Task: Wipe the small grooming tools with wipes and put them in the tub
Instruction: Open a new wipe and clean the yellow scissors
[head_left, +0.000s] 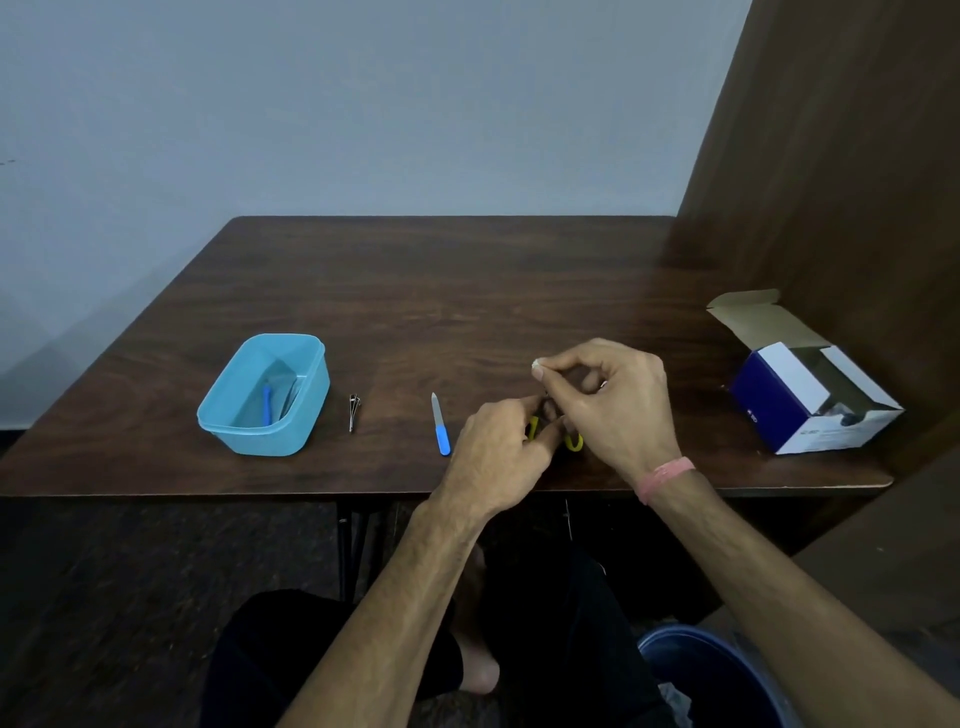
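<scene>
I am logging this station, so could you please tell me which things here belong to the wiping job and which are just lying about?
Part of the job:
- blue tub, a blue-handled tool already inside
- nail clipper
- blue-handled nail file
- yellow-handled scissors, held by left hand
- small white wipe, pinched by right hand
- open box; contents unclear

Lying about:
- blue bin under the table

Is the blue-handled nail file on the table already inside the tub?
No, the blue-handled nail file lies on the table, to the right of the tub and outside it.
</scene>
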